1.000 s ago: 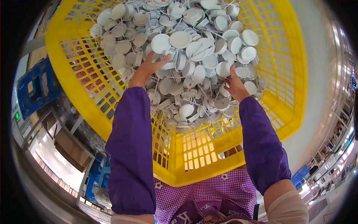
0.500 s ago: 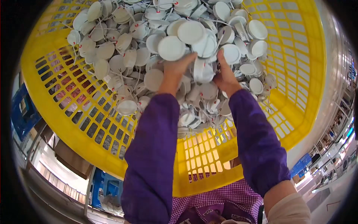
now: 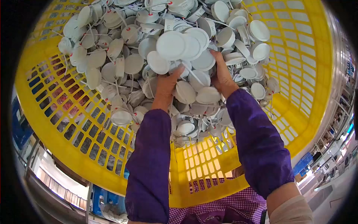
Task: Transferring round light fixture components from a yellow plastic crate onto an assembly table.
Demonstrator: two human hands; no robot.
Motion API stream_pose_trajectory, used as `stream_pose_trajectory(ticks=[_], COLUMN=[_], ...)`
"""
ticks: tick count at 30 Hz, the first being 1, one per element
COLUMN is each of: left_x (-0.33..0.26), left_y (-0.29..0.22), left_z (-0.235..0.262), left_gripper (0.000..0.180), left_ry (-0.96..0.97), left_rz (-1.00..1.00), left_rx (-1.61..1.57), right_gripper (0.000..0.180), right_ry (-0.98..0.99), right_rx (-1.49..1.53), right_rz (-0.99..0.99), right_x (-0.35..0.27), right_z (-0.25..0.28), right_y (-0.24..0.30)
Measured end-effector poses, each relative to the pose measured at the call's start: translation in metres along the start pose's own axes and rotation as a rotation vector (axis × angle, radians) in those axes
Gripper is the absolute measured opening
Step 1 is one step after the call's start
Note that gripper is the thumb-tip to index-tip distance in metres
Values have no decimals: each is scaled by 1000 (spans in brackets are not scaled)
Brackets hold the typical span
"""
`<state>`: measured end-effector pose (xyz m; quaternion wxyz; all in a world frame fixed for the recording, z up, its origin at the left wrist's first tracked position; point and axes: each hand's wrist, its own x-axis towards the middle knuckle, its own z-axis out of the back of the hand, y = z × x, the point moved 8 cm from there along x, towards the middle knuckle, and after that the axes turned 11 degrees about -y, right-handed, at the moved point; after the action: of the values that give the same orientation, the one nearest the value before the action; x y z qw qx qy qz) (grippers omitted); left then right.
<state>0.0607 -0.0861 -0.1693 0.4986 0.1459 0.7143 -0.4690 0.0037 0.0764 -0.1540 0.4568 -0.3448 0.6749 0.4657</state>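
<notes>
Both my hands reach into a heap of round white discs (image 3: 93,59) with short thin wires, some tipped red, in a yellow basket (image 3: 302,138). Between them is a raised cluster of overlapping white discs (image 3: 170,45). My left hand (image 3: 166,85) is closed at the cluster's near left side, its thumb against a disc. On the right side, my right hand (image 3: 223,76) curls round the edge of a tilted disc (image 3: 204,60). The far fingers of both hands are hidden under the discs. Below my wrists, more discs (image 3: 208,95) lie loose.
Slotted walls of the basket rise around the heap, and its near rim is close to my checked apron (image 3: 231,199). Blue crates (image 3: 108,201) stand at the lower left, outside the basket. Shelving with small items (image 3: 335,149) lines the right side.
My left hand has moved slightly left and nearer to me. The cluster of discs between my hands has shifted and spread, and discs below it now show where one stood on edge.
</notes>
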Motion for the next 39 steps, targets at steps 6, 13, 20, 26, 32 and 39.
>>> stream_pose_trajectory(ticks=[6,13,20,26,32,39], left_x=[-36,-110,-214,-340,-481,-677], left_y=[-11,-49,-82,-162,-256,-424], left_z=[-6,5,-4,-30,8,119], left_gripper=[65,60,50,44,41,47], left_ry=[42,-56,-64,21,-35,-131], left_rz=[-84,-259,-302,-386,-509,-875], left_rx=[-261,-15,-38,-225,-252,-495], right_gripper=[63,56,57,61,58,54], right_ry=[17,43,54,89,168,431], right_rx=[-12,47,62,29,-70,-231], right_rz=[41,124,161,258,370,467], right_x=[-29,-95,-205,-337,-487,-709], right_z=[4,6,0,-18,-76,-253], right_y=[-23,-17,18,77,113,135])
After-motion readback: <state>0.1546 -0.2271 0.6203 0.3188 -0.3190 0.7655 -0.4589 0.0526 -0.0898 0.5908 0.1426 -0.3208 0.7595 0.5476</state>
